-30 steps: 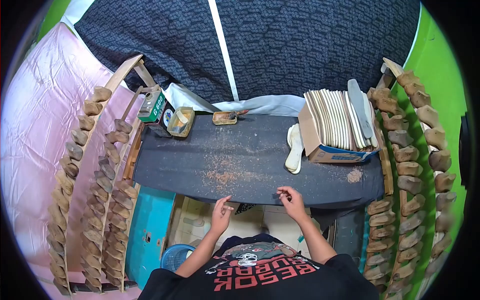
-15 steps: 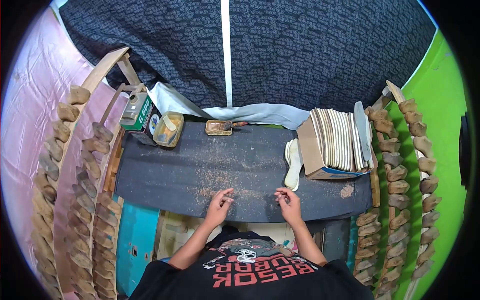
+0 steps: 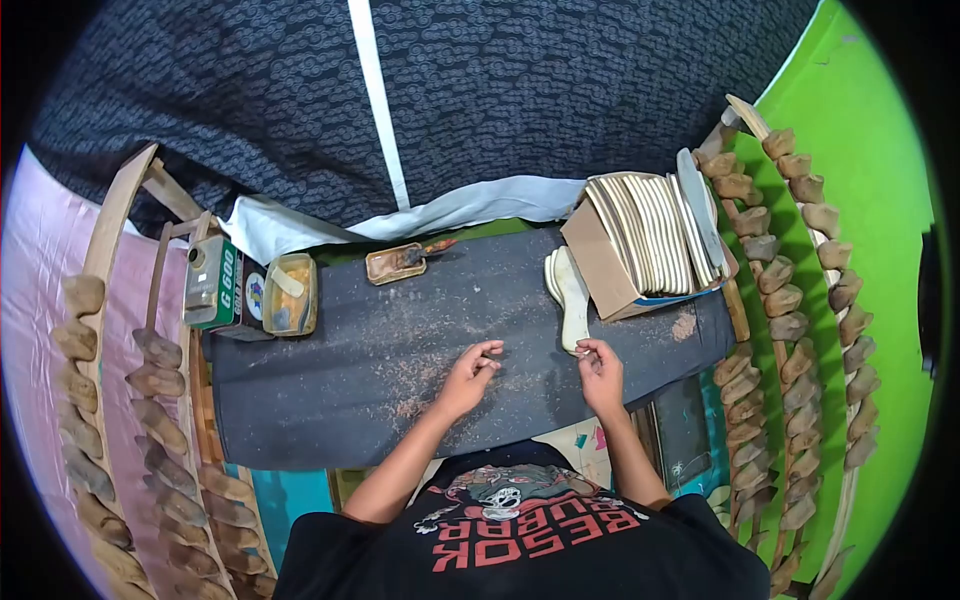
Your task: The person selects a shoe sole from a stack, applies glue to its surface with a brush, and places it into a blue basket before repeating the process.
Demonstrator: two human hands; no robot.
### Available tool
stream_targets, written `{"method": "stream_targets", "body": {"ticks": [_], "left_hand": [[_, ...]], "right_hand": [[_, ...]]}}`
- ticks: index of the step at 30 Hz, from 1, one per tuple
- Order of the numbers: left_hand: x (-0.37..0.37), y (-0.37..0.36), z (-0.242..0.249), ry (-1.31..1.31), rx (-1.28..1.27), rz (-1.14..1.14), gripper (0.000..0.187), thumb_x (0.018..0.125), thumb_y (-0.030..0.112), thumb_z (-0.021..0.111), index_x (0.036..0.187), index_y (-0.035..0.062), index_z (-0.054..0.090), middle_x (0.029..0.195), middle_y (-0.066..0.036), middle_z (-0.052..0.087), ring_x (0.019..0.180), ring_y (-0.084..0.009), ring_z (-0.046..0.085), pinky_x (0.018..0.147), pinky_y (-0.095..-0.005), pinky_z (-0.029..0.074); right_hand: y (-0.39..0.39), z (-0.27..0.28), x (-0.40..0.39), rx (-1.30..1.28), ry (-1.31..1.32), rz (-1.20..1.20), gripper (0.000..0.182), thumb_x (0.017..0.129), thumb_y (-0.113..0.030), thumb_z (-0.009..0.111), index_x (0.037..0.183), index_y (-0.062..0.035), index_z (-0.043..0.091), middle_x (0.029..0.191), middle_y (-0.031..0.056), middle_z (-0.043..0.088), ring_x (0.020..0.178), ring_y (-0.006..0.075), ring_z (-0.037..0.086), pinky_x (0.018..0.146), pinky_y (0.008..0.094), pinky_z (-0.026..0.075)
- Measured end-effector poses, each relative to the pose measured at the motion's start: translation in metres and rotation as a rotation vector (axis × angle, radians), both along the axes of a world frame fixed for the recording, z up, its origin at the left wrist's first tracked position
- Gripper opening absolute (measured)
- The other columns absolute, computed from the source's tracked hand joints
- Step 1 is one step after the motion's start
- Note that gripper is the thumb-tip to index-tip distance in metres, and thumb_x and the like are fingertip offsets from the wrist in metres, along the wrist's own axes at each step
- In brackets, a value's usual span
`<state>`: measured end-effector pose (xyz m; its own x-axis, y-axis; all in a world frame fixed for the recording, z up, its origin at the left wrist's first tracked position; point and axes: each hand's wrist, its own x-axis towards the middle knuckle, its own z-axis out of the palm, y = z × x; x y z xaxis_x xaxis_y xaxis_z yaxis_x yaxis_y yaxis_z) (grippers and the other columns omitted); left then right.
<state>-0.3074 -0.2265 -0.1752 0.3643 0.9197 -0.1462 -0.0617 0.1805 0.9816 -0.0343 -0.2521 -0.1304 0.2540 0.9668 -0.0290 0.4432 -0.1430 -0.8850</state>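
Observation:
My left hand (image 3: 472,380) hovers above the dark cloth of the table (image 3: 400,340), its fingers loosely bent and apart, with nothing in them. To its right, my right hand (image 3: 601,376) is at the near, narrow end of the pale sole-shaped pieces (image 3: 574,300). Its thumb and fingertips close on the edge of that end. These pieces lie overlapped on the cloth, just left of a cardboard box (image 3: 600,265) filled with a row of similar upright pieces (image 3: 645,235).
A green-labelled can (image 3: 212,280) and a yellowish tub (image 3: 291,295) stand at the back left. Beside them lies a small tray (image 3: 395,264) with a brush (image 3: 430,250). Brown crumbs are scattered on the cloth. Racks of shaped brown pieces (image 3: 165,430) flank both sides.
The view has shifted and tilted. My right hand has moved forward to the near end of the pale pieces, and its fingers have closed there. My left hand has also moved forward over the cloth.

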Motion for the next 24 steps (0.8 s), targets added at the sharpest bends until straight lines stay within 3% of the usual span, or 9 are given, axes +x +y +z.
{"method": "stream_targets", "body": {"ticks": [1, 3, 4, 6, 13, 17, 19, 24], "left_hand": [[0.008, 0.006, -0.006, -0.002, 0.001, -0.008, 0.043, 0.1, 0.005, 0.052, 0.142, 0.0042, 0.051, 0.134, -0.009, 0.059, 0.11, -0.0159, 0.063, 0.095, -0.0308, 0.048], [0.028, 0.018, -0.017, -0.006, -0.044, -0.05, 0.045, 0.097, 0.003, 0.056, 0.142, 0.0035, 0.052, 0.133, -0.011, 0.059, 0.103, -0.0133, 0.061, 0.095, -0.0276, 0.048], [0.039, 0.024, -0.019, -0.002, -0.043, -0.055, 0.045, 0.097, 0.003, 0.056, 0.142, 0.0035, 0.052, 0.133, -0.011, 0.059, 0.103, -0.0133, 0.061, 0.095, -0.0276, 0.048], [0.06, 0.035, -0.025, 0.049, -0.089, -0.108, 0.051, 0.098, 0.005, 0.054, 0.149, 0.0029, 0.046, 0.138, -0.01, 0.057, 0.109, -0.014, 0.062, 0.096, -0.0283, 0.047], [0.123, 0.074, -0.018, 0.133, -0.058, -0.1, 0.061, 0.097, 0.005, 0.055, 0.155, -0.0001, 0.035, 0.145, -0.013, 0.053, 0.106, -0.0132, 0.06, 0.099, -0.0286, 0.046], [0.145, 0.088, -0.003, 0.088, -0.172, -0.118, 0.062, 0.096, 0.006, 0.056, 0.154, -0.001, 0.036, 0.146, -0.013, 0.052, 0.105, -0.0135, 0.061, 0.098, -0.0281, 0.047], [0.153, 0.092, -0.022, 0.057, -0.172, -0.11, 0.061, 0.096, 0.006, 0.056, 0.154, -0.0012, 0.037, 0.144, -0.012, 0.053, 0.104, -0.0141, 0.061, 0.098, -0.0281, 0.047], [0.158, 0.1, -0.026, 0.13, -0.178, -0.141, 0.062, 0.096, 0.009, 0.056, 0.154, 0.0036, 0.035, 0.131, -0.007, 0.058, 0.103, -0.0148, 0.061, 0.088, -0.0279, 0.049]], "right_hand": [[0.003, -0.002, 0.002, 0.001, -0.002, -0.008, 0.026, 0.087, 0.0, 0.064, 0.113, -0.0008, 0.067, 0.102, 0.01, 0.069, 0.081, 0.0177, 0.062, 0.075, 0.032, 0.052], [0.012, -0.01, 0.009, 0.096, -0.396, 0.045, 0.034, 0.085, -0.007, 0.069, 0.119, -0.0022, 0.064, 0.113, 0.0154, 0.063, 0.103, 0.0306, 0.061, 0.09, 0.042, 0.049], [0.017, -0.007, 0.01, -0.013, -0.427, 0.06, 0.051, 0.082, -0.015, 0.076, 0.128, -0.0024, 0.057, 0.122, 0.0204, 0.055, 0.12, 0.0415, 0.05, 0.101, 0.0491, 0.043], [0.027, -0.009, 0.01, -0.043, -0.475, 0.015, 0.059, 0.08, -0.019, 0.079, 0.131, -0.0021, 0.054, 0.125, 0.0206, 0.053, 0.12, 0.0418, 0.05, 0.101, 0.049, 0.044], [0.055, -0.012, 0.012, -0.219, -0.565, 0.02, 0.092, 0.071, -0.033, 0.089, 0.143, -0.0033, 0.04, 0.132, 0.0213, 0.048, 0.122, 0.0434, 0.05, 0.1, 0.0505, 0.047], [0.06, -0.024, 0.021, -0.246, -0.484, 0.058, 0.092, 0.071, -0.027, 0.087, 0.144, -0.0029, 0.037, 0.13, 0.0241, 0.048, 0.122, 0.0468, 0.051, 0.1, 0.0525, 0.047], [0.057, -0.026, 0.021, -0.175, -0.377, 0.06, 0.088, 0.072, -0.02, 0.082, 0.144, -0.0014, 0.035, 0.127, 0.0274, 0.048, 0.117, 0.0504, 0.054, 0.098, 0.0541, 0.048], [0.049, -0.027, 0.036, -0.172, -0.309, 0.065, 0.083, 0.075, -0.016, 0.076, 0.145, 0.0024, 0.035, 0.123, 0.0305, 0.049, 0.112, 0.0519, 0.056, 0.096, 0.053, 0.049]]}}
